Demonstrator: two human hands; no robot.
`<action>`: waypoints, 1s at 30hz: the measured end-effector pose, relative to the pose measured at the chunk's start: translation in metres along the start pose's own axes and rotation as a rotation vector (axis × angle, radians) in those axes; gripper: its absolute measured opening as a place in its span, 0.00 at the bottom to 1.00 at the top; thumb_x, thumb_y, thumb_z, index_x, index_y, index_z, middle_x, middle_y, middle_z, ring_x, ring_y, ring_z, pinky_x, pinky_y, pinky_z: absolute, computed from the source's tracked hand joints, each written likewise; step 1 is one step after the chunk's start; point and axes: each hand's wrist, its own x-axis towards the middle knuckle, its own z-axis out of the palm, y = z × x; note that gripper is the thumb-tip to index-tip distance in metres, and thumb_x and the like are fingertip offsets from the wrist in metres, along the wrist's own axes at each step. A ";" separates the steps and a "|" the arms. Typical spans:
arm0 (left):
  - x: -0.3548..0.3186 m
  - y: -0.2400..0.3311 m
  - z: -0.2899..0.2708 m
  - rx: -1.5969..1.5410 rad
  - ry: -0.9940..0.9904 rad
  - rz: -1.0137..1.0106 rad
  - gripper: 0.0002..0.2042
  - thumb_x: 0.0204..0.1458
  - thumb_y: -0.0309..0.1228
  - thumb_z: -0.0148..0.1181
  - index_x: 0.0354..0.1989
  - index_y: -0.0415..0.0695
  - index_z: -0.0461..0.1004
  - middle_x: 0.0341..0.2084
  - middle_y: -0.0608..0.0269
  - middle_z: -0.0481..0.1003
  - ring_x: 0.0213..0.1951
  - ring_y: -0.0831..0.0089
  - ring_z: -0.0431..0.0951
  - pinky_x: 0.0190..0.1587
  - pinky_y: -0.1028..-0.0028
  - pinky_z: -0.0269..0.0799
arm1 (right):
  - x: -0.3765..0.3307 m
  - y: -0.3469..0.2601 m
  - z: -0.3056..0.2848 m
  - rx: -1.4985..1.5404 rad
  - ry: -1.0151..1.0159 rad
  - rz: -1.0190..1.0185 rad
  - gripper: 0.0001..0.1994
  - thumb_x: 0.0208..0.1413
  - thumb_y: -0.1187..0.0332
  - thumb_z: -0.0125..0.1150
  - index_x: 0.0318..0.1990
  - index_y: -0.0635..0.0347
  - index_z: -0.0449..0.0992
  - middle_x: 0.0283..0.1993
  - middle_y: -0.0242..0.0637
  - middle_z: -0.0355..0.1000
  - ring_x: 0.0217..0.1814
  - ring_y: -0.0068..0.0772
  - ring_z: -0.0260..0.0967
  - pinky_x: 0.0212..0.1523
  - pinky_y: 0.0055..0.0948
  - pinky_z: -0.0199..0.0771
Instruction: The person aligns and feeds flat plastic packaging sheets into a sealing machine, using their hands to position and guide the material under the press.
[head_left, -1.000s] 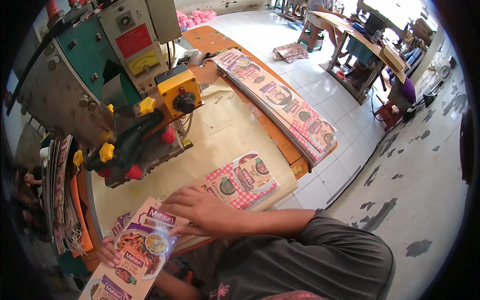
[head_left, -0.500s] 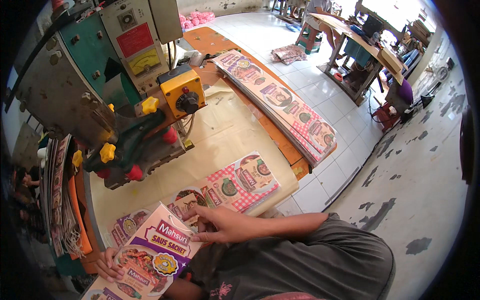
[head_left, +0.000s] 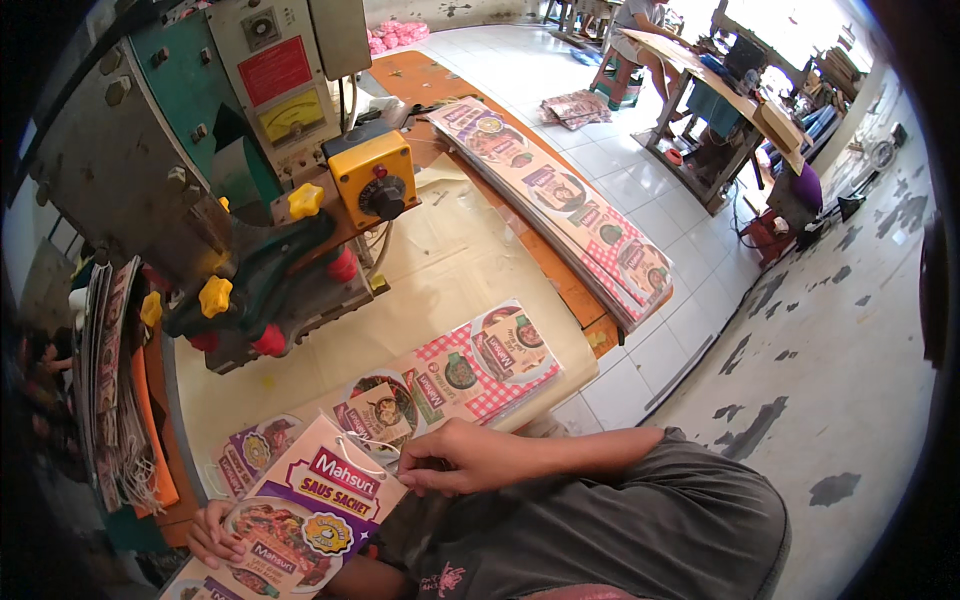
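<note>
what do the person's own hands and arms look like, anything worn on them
Both the left hand and right hand are gloveless. A loose, dark grey sleeve ends near the right elbow. The left sleeve isn't visible.

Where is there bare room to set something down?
Bare: the cream sheet between the machine, the long stack of prints and the checkered strip. Crowded: around the left hand, right hand and held card, which hides part of the strip.
</note>
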 end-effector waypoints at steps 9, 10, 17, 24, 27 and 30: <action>0.000 0.006 0.000 0.006 -0.005 0.019 0.15 0.74 0.33 0.39 0.34 0.45 0.70 0.23 0.70 0.67 0.28 0.82 0.72 0.52 0.79 0.68 | 0.002 0.006 0.002 -0.113 0.028 -0.160 0.07 0.65 0.67 0.60 0.42 0.61 0.76 0.29 0.36 0.77 0.30 0.29 0.77 0.33 0.31 0.73; 0.001 0.006 0.001 0.006 -0.003 0.018 0.15 0.73 0.33 0.39 0.34 0.45 0.70 0.23 0.70 0.67 0.28 0.82 0.72 0.52 0.79 0.68 | 0.002 0.005 0.002 -0.132 0.030 -0.158 0.07 0.65 0.67 0.60 0.41 0.61 0.76 0.29 0.36 0.76 0.29 0.31 0.76 0.33 0.32 0.73; 0.001 0.003 0.000 0.006 0.005 0.021 0.15 0.73 0.32 0.39 0.34 0.45 0.71 0.23 0.70 0.68 0.29 0.81 0.72 0.52 0.78 0.68 | 0.001 0.007 0.008 -0.438 0.112 -0.217 0.07 0.60 0.67 0.61 0.40 0.58 0.74 0.32 0.41 0.77 0.32 0.47 0.78 0.32 0.43 0.76; 0.000 -0.001 0.000 -0.002 0.005 0.012 0.14 0.73 0.31 0.40 0.35 0.46 0.71 0.23 0.70 0.68 0.29 0.81 0.73 0.53 0.77 0.68 | 0.000 0.010 0.011 -0.621 0.087 -0.310 0.10 0.53 0.64 0.63 0.35 0.60 0.72 0.29 0.46 0.75 0.32 0.56 0.77 0.32 0.52 0.76; -0.001 -0.003 -0.001 -0.001 0.008 0.012 0.14 0.73 0.31 0.40 0.35 0.46 0.72 0.23 0.70 0.68 0.29 0.81 0.73 0.53 0.77 0.68 | -0.002 0.009 0.008 -0.641 0.052 -0.338 0.11 0.49 0.64 0.63 0.36 0.59 0.73 0.31 0.43 0.75 0.34 0.53 0.77 0.32 0.50 0.76; -0.001 -0.005 0.002 -0.007 0.007 0.014 0.14 0.72 0.31 0.40 0.35 0.46 0.72 0.23 0.70 0.69 0.29 0.81 0.73 0.54 0.76 0.68 | -0.008 0.010 -0.003 -0.789 0.049 -0.423 0.10 0.50 0.66 0.64 0.38 0.57 0.72 0.32 0.37 0.70 0.33 0.44 0.76 0.28 0.44 0.75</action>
